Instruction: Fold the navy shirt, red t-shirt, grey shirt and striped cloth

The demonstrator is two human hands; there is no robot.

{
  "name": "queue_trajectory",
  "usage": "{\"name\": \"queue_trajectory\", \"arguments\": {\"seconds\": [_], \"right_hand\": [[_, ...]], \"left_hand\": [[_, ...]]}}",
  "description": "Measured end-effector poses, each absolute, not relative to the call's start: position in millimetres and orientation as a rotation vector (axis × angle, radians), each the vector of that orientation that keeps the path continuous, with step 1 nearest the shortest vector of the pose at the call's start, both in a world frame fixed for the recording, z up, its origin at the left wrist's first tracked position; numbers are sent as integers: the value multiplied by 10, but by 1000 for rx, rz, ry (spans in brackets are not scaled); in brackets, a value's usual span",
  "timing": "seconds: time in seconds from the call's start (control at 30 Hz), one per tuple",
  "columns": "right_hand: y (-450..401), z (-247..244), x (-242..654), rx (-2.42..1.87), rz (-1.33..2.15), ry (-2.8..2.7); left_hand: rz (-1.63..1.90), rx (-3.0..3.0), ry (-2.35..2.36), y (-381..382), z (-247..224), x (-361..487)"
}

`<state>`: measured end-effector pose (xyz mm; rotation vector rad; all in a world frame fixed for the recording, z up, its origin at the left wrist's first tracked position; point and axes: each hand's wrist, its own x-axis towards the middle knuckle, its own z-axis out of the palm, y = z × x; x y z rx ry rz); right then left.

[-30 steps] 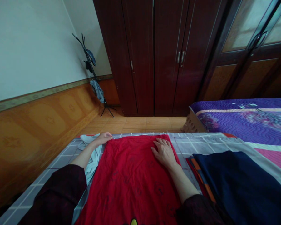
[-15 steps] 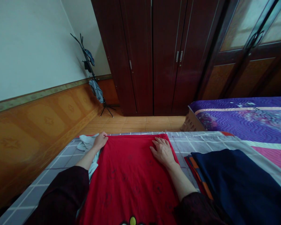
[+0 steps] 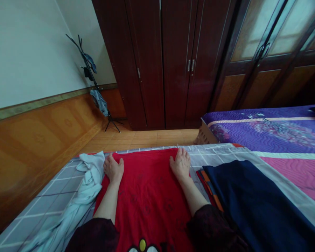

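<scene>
A red printed garment (image 3: 147, 182) lies spread on the checked bedsheet in front of me, with a yellow and white motif at its near end. My left hand (image 3: 113, 168) rests on its far left corner, fingers apart and thumb out to the right. On the far right corner lies my right hand (image 3: 181, 163), flat with the fingers stretched forward. A crumpled light blue cloth (image 3: 88, 185) is just left of my left hand. To the right of the red garment sits a pile of folded clothes, a dark navy garment (image 3: 252, 199) on top.
The grey checked bedsheet (image 3: 49, 199) covers the bed beneath. Beyond its right side stands another bed with a purple floral cover (image 3: 241, 129). Dark wooden wardrobes (image 3: 152, 63) line the far wall, and a coat rack (image 3: 90, 71) with clothing stands in the corner.
My left hand has let go of the garment's pinched corner and now lies spread on it. My right hand has moved slightly forward to the far edge. The view has shifted right.
</scene>
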<state>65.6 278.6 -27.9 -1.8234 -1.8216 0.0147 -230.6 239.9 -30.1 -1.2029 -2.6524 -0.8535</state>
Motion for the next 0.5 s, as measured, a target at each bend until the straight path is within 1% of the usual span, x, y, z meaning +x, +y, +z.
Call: {"name": "queue_trajectory", "arguments": {"seconds": [0.17, 0.4, 0.5], "right_hand": [[2818, -237, 730, -1901, 23, -1725], [2736, -120, 613, -1644, 128, -2014], [2720, -104, 588, -1633, 170, -2056]], "left_hand": [[-903, -1178, -2715, 2384, -337, -2408], [-990, -1125, -2774, 2434, -328, -2470], [-1046, -1080, -2797, 2438, -328, -2465]]}}
